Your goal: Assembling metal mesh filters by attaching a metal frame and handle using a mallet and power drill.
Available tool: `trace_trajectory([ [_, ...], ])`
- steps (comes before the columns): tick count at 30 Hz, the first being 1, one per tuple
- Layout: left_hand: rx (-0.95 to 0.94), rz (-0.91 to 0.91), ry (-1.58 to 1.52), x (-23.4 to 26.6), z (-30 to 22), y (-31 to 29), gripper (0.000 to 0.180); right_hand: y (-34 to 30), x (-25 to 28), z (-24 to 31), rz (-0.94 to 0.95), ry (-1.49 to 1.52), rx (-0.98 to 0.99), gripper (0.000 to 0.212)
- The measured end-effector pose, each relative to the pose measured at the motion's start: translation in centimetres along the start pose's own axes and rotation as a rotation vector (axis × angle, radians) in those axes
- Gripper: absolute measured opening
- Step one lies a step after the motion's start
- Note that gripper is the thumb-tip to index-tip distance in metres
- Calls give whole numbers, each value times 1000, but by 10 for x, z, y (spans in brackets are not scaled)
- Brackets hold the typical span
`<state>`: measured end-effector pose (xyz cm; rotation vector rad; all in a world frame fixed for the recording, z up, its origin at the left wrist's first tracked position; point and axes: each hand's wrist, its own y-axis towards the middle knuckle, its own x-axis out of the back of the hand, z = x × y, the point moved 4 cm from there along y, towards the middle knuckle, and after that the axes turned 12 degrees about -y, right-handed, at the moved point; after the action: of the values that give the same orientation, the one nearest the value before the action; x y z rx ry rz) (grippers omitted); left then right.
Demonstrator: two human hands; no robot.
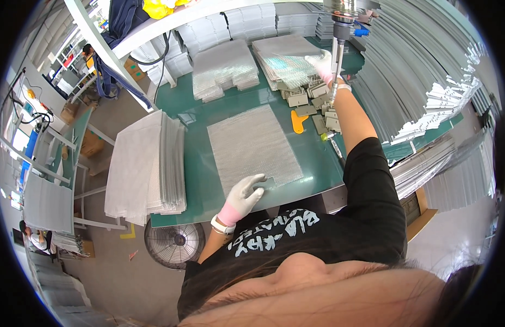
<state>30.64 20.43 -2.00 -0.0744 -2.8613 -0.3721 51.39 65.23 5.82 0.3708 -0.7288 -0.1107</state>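
Observation:
My left hand (244, 199), in a white glove with a pink cuff, rests at the near edge of a flat grey translucent sheet (255, 144) on the green table. Its fingers are spread, with a gap between thumb and forefinger. My right hand (320, 63), gloved alike, reaches far across to the right edge of a stack of similar sheets (282, 49). Its fingers seem closed on the edge of the shiny top sheet (293, 64); the hanging tool hides part of that hand. Several small grey-beige rectangular pieces (320, 102) lie heaped beside the right forearm.
A power driver (339, 27) hangs before my right arm. A yellow scraper (297, 122) and a marker-like tool (336, 146) lie on the green table (198, 141). Sheet stacks stand at left (146, 163) and back (225, 68). Long grey panels (410, 65) fill the right; below is a fan (175, 244).

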Motion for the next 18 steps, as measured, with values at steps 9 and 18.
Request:
trace_trajectory([
  [9, 151, 2, -240, 1, 19, -1, 43, -63, 52, -16, -645, 604, 227, 69],
  [18, 409, -140, -1435, -65, 48, 182, 60, -225, 6, 6, -518, 498, 213, 83],
])
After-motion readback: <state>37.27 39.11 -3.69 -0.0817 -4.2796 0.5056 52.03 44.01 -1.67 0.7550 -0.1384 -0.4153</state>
